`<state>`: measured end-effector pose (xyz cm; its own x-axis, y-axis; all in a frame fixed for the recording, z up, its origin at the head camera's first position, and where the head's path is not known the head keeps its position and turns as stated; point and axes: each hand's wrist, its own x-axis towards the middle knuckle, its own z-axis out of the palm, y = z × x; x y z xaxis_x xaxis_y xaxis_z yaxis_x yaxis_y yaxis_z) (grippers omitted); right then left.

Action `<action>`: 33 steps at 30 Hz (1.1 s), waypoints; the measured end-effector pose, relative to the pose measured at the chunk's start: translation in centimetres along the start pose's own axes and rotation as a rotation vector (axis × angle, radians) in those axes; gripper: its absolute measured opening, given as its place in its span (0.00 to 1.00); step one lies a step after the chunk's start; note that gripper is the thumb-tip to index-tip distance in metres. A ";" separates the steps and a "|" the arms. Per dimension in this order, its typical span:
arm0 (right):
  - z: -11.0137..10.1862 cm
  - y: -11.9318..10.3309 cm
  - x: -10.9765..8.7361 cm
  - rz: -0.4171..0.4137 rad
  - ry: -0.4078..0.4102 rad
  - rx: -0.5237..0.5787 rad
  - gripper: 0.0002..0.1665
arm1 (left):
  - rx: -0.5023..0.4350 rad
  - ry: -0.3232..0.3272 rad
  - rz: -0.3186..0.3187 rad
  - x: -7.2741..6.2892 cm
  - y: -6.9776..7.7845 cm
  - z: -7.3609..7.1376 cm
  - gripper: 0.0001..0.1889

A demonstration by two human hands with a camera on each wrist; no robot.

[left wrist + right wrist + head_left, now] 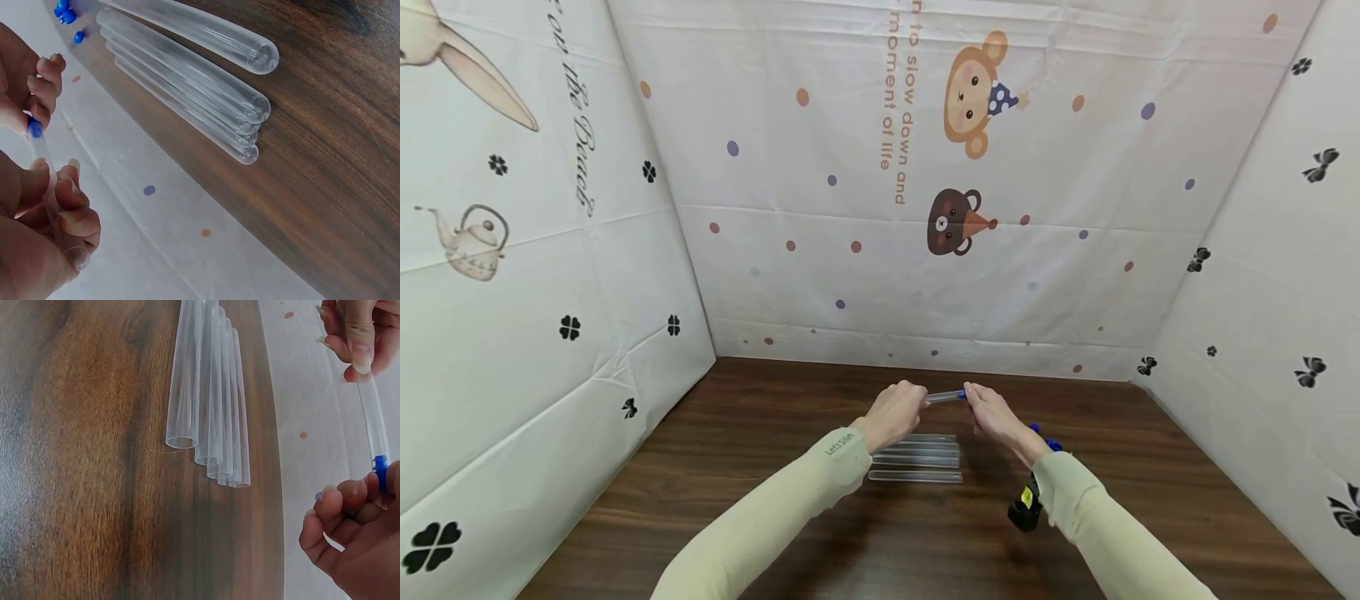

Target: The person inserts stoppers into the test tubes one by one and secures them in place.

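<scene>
My left hand (pixel 895 412) grips a clear test tube (pixel 373 425), its fingers wrapped round the tube's rounded-end half. At the tube's other end sits a blue stopper (pixel 34 128), pinched by my right hand (pixel 996 415). The stopper is at the tube's mouth; how deep it sits is partly hidden by fingers. Both hands are raised above the table. Below them, several more clear test tubes (pixel 206 31) lie side by side, their open mouths toward the right and no stoppers in them.
Loose blue stoppers (pixel 69 14) lie on the brown wooden table (pixel 760 500) to the right, partly behind my right forearm. A black object with a yellow label (pixel 1026 498) is beside that sleeve. Printed white sheets (pixel 820 275) enclose the back and sides.
</scene>
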<state>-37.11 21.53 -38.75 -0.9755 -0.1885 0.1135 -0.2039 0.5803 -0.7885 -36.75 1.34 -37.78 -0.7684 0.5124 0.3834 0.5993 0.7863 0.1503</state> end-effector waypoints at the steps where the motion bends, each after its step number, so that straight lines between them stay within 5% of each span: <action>1: 0.0 0.0 0.0 0.005 -0.001 0.004 0.25 | -0.002 0.000 0.003 0.0 0.0 0.0 0.11; 16: 0.0 -0.3 0.3 -0.029 -0.029 -0.012 0.32 | -0.080 -0.149 0.011 -0.5 -1.0 0.2 0.10; 25: -1.0 -1.4 0.5 -0.063 0.014 -0.094 0.30 | -0.091 -0.141 -0.060 -0.8 -2.5 -0.5 0.06; 33: -2.6 -0.6 -0.3 -0.067 0.005 -0.132 0.13 | -0.087 -0.155 -0.130 -1.5 -4.7 -1.3 0.04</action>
<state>-36.90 23.30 -36.75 -0.9597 -0.2263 0.1667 -0.2773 0.6660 -0.6925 -38.09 -3.55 -37.90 -0.8616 0.4611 0.2123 0.5052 0.8197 0.2699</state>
